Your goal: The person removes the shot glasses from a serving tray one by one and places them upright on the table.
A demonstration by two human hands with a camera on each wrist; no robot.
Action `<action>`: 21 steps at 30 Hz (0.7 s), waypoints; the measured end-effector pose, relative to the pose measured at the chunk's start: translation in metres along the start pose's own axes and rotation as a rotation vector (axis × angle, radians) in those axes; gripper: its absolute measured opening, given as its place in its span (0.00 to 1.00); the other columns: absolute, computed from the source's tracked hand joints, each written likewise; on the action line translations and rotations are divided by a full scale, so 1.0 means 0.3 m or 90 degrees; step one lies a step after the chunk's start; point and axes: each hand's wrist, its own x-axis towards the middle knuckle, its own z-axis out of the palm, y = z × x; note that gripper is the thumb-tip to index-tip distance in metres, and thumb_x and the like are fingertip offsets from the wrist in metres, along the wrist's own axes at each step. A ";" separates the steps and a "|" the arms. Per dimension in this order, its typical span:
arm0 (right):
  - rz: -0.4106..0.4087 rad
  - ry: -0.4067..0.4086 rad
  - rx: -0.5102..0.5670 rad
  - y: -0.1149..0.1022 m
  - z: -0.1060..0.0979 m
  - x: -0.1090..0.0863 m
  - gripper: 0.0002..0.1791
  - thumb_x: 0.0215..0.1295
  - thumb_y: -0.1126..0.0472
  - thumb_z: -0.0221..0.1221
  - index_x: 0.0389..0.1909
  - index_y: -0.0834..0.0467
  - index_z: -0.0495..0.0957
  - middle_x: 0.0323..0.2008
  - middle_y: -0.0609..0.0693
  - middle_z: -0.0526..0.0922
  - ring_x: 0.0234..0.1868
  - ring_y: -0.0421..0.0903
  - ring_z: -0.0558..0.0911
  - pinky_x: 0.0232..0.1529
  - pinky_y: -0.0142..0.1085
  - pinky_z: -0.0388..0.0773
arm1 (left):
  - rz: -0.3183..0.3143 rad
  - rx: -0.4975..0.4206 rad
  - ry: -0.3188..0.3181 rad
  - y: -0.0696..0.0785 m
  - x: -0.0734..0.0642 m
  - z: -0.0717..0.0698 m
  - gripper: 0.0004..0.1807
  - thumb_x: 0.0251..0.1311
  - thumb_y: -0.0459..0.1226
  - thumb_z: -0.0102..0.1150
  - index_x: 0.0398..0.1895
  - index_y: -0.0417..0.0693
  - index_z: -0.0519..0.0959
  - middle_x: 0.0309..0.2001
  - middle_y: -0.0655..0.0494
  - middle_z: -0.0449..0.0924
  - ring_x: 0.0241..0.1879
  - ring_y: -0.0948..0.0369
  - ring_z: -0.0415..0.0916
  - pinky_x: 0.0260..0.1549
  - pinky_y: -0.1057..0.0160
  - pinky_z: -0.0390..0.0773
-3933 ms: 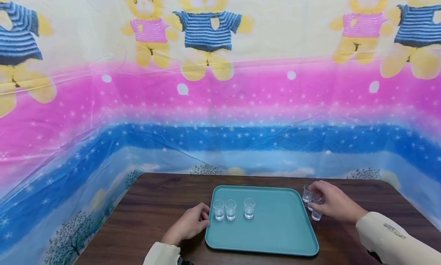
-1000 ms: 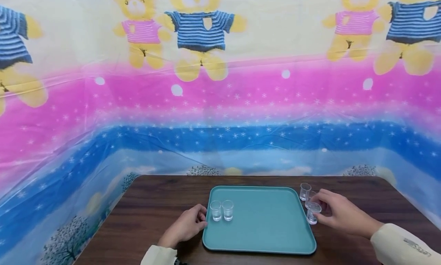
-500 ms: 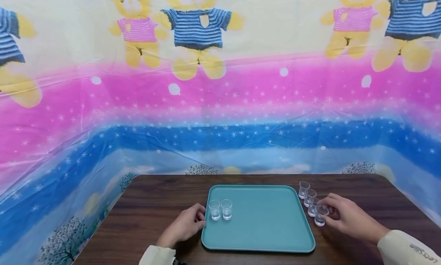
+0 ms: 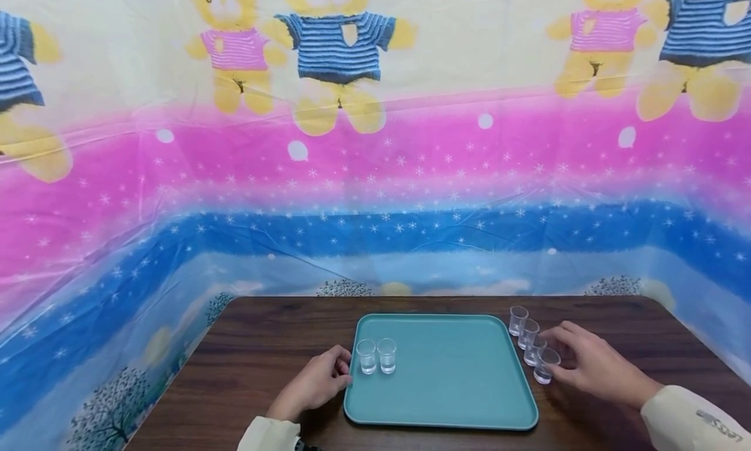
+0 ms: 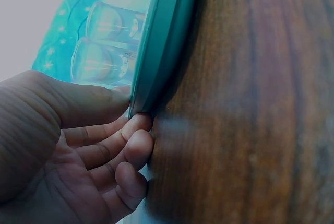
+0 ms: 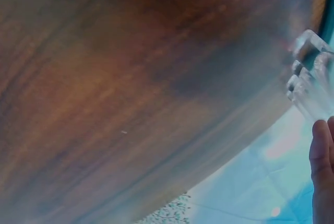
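My left hand [image 4: 317,380] pinches the left rim of a teal tray [image 4: 452,379]. In the left wrist view its thumb [image 5: 99,104] lies on the rim, with a fingertip below. Two clear shot glasses [image 4: 366,358] [image 4: 387,356] stand side by side on the tray's left part. Beyond its right edge, several shot glasses [image 4: 518,320] form a slanting row on the table. My right hand [image 4: 592,363] has thumb and fingers around the nearest shot glass [image 4: 545,367], which stands upright. In the right wrist view only some fingers [image 6: 321,156] show beside the glasses [image 6: 313,72].
The tray lies on a dark wooden table [image 4: 276,334] with rounded far corners. Behind and to the left hangs a cloth [image 4: 352,236] printed with bears and snowflakes. The glasses in the row stand close to the tray's right rim.
A third shot glass on the tray has gone, and the row at the right has gained one at its near end. My right hand shifted slightly nearer with it. The left hand stays at the rim.
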 end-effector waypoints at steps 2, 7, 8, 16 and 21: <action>-0.006 0.013 -0.007 -0.012 -0.005 0.015 0.22 0.48 0.60 0.71 0.45 0.55 0.79 0.35 0.41 0.72 0.33 0.35 0.72 0.29 0.34 0.72 | -0.003 -0.004 -0.001 0.003 -0.001 -0.001 0.13 0.61 0.30 0.59 0.47 0.37 0.71 0.32 0.55 0.71 0.30 0.59 0.69 0.28 0.61 0.70; -0.012 0.001 0.000 -0.049 -0.004 0.071 0.21 0.51 0.57 0.70 0.47 0.53 0.78 0.42 0.45 0.74 0.39 0.42 0.75 0.33 0.40 0.74 | -0.008 -0.011 -0.003 0.007 -0.003 -0.006 0.13 0.61 0.30 0.59 0.48 0.37 0.71 0.32 0.55 0.71 0.30 0.59 0.69 0.28 0.60 0.70; -0.011 -0.008 0.005 -0.057 -0.001 0.083 0.21 0.52 0.56 0.70 0.48 0.53 0.78 0.43 0.46 0.74 0.40 0.43 0.75 0.34 0.40 0.74 | -0.008 -0.011 -0.003 0.006 -0.004 -0.007 0.13 0.61 0.30 0.59 0.48 0.37 0.71 0.32 0.55 0.71 0.30 0.59 0.69 0.28 0.59 0.70; -0.008 -0.055 0.038 -0.119 0.043 0.170 0.20 0.56 0.54 0.68 0.50 0.50 0.77 0.46 0.46 0.73 0.43 0.41 0.75 0.38 0.43 0.75 | -0.014 -0.013 -0.010 -0.006 -0.003 -0.005 0.13 0.61 0.30 0.58 0.48 0.38 0.71 0.33 0.55 0.71 0.30 0.59 0.69 0.29 0.58 0.70; -0.002 -0.078 0.061 -0.169 0.080 0.218 0.21 0.56 0.54 0.67 0.51 0.51 0.76 0.47 0.47 0.74 0.44 0.43 0.75 0.41 0.44 0.75 | -0.017 -0.011 -0.011 -0.002 -0.001 -0.006 0.13 0.62 0.30 0.58 0.48 0.39 0.71 0.33 0.55 0.71 0.30 0.58 0.69 0.30 0.58 0.70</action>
